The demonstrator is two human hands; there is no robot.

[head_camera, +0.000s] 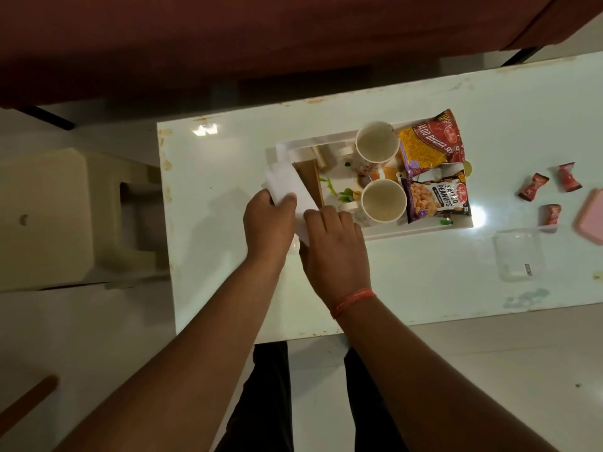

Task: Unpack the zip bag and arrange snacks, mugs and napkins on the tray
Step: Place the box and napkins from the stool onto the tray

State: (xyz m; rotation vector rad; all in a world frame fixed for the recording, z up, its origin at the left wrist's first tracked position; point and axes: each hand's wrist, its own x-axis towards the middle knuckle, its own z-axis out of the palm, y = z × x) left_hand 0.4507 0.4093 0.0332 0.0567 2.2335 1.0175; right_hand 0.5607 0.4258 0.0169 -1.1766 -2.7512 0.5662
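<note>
- White napkins (287, 187), plain.
- White tray (421, 230), green leaf print seen at its centre.
- Two mugs: far mug (377, 146) and near mug (383, 201), cream inside; red floral pattern noted on the far one.
- Bhujia packet (430, 141): red, yellow, purple.
- Peanut packet (435, 199): dark purple, tan nuts printed.
- Candies (533, 187), red wrappers, at 3 o'clock.
- Pink lid (592, 216).
- Orange-red thread (354, 300) worn on the right wrist.
- Glossy white table (424, 282).

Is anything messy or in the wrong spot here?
Three wrapped candies lie loose on the table, right of the tray, instead of with the snacks. The white napkins both hands are holding sit crooked over the tray's left end. Nothing looks spilled or broken.
</note>
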